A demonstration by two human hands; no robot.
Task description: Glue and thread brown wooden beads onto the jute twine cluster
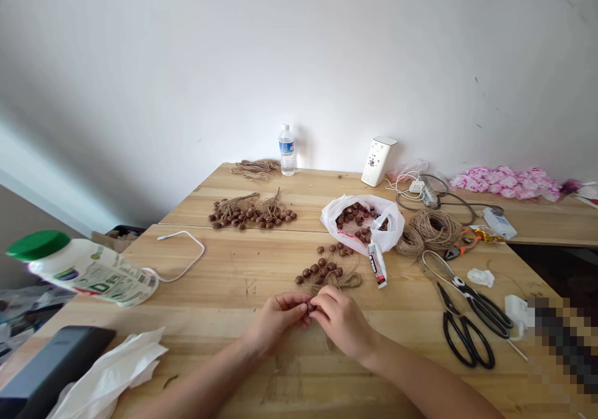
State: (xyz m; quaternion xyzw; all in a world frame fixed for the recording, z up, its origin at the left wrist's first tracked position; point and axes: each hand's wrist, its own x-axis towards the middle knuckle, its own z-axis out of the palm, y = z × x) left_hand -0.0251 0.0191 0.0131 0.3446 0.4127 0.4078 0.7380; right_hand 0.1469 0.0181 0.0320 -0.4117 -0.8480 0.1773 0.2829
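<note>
At the front middle of the table, my left hand (286, 317) and my right hand (343, 320) meet, fingers pinched together. Between the fingertips sits a small round brown bead (310, 307), which looks like a nut or seed. Both hands seem to grip it; a strand of twine may be there too, largely hidden by the fingers. Just beyond them lie several loose brown beads (322, 268) with a looped jute twine (348, 280). A tube of glue (377, 264) leans against a white plastic bag (395, 220) that holds more beads.
Bead-and-twine bunches (252, 213) lie at left centre, cut twine (256, 170) behind. A water bottle (286, 151) and white box (378, 160) stand near the wall. Twine coils (432, 229), pliers (462, 244) and scissors (467, 338) are right; a green-capped jar (103, 269) is left.
</note>
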